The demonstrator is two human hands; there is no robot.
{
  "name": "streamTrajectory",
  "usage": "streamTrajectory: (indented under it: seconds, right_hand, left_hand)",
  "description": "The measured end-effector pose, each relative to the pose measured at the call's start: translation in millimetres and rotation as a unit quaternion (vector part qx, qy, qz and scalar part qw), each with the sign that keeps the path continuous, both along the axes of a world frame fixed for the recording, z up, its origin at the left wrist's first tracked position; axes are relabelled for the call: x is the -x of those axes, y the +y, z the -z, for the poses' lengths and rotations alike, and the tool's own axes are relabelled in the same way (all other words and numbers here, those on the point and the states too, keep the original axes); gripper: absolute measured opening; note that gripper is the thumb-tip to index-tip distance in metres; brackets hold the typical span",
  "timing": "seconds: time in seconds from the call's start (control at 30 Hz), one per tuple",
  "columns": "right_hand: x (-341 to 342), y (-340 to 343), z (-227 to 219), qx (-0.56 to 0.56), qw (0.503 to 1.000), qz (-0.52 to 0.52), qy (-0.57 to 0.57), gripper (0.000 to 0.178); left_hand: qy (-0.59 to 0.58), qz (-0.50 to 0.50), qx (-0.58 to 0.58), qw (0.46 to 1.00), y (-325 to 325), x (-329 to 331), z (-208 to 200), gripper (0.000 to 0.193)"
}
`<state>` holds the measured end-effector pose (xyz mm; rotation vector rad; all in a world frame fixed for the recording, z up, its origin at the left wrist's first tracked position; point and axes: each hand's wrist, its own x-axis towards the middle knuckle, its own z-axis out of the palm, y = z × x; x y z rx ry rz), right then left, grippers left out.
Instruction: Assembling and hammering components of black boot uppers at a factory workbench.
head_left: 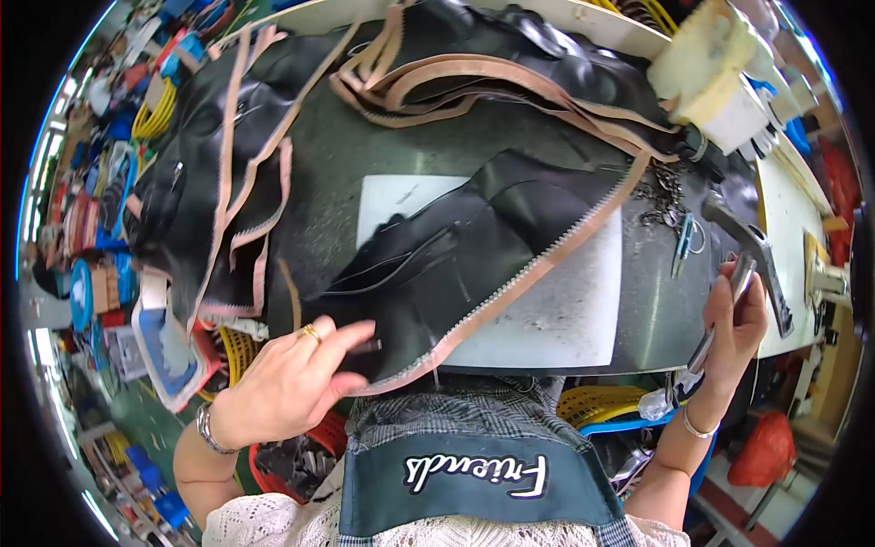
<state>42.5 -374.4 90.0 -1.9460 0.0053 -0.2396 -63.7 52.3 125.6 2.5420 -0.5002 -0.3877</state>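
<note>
- Black leather-like piece (410,310) is laid out at the middle of the worktable (319,210), partly on top of a white sheet (579,314), just in front of the person.
- Its long right-hand edge is lined with pinkish zipper tape (544,262), teeth facing inward, run diagonally from the upper right down to the near corner.
- That near corner is where the left hand (301,374) is placed, palm down, thumb and fingers parted around the tape's end (whether anything is actually pinched can't be told from this view).
- A slim metallic tool (744,273) is gripped in the right hand (736,319), over by the table's right edge; its exact kind can't be made out.
- Both hands are kept well apart, one on each side of the work.
- Beside the right hand, a dark hammer-like tool (752,239) is left lying, and blue-handled snips (682,242) are set down a bit to the left, near some small dark metal bits (663,196).
- More black pieces (173,187) with the same sort of tape are heaped along the left side, and another pile (592,73) is bunched up at the far edge.
- Yellow basket (588,404) is partly seen below the table's near edge.
</note>
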Motion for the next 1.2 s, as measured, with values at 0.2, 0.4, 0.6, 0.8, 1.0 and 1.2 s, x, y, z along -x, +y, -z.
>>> streamTrajectory:
  seconds: [0.2,0.4,0.6,0.8,1.0,1.2]
  right_hand:
    - [0.2,90.5,4.0,0.037,0.943,-0.330,0.030,0.035]
    - [-36.0,163.4,22.0,0.200,0.833,-0.514,-0.044,0.017]
    - [-41.5,164.0,23.9,0.249,0.816,-0.517,-0.071,0.017]
    - [-43.0,154.9,1.3,0.272,0.822,-0.498,0.031,0.022]
    - [-41.2,141.7,9.3,0.262,0.853,-0.452,0.018,0.023]
    - [-42.4,140.3,17.9,0.315,0.829,-0.461,-0.001,0.021]
  left_hand:
    - [0.066,-0.166,0.266,0.947,-10.7,0.0,-10.5,0.042]
    - [0.087,-0.239,0.479,0.840,-44.4,-38.1,4.3,0.024]
    - [0.093,-0.231,0.581,0.775,-47.3,-74.5,36.9,0.052]
    - [0.026,-0.337,0.522,0.784,-36.4,-76.5,53.4,0.019]
    - [-0.077,-0.271,0.453,0.846,-35.7,-85.5,48.8,0.017]
    - [-0.024,-0.302,0.342,0.889,-38.2,-75.9,69.2,0.014]
